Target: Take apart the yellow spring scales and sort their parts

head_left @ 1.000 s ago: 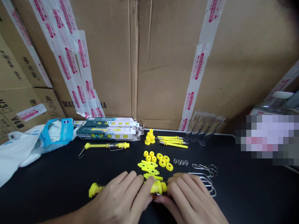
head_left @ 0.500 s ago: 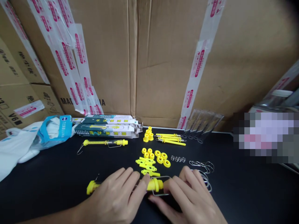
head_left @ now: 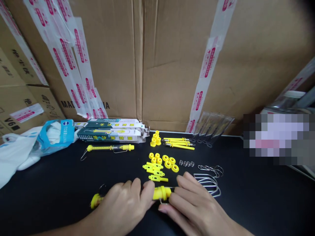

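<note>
A spring scale (head_left: 161, 193) with yellow ends lies crosswise low in the view. My left hand (head_left: 129, 201) is closed around its tube, hiding the middle; a yellow end with a thin wire hook sticks out on the left. At the other end, my right hand (head_left: 194, 203) pinches a bent wire handle (head_left: 164, 202) beside the yellow cap, and its fingers cover most of the wire. Just beyond my hands lie flat yellow tabs (head_left: 157, 178), small yellow caps (head_left: 155, 158), yellow rings (head_left: 169, 163) and small springs (head_left: 186, 163).
Bent wire handles (head_left: 209, 183) lie right of my right hand. Farther back are a complete spring scale (head_left: 110, 148), printed boxes (head_left: 110, 134), yellow collars (head_left: 155, 139), yellow rods with springs (head_left: 178, 143) and clear tubes (head_left: 213, 127). Cardboard (head_left: 167, 82) stands behind; a blue-white bag (head_left: 57, 134) sits left.
My right hand has closed in on the spring scale's end, and the wire handle that showed on both sides is now mostly covered. The left hand still grips the tube.
</note>
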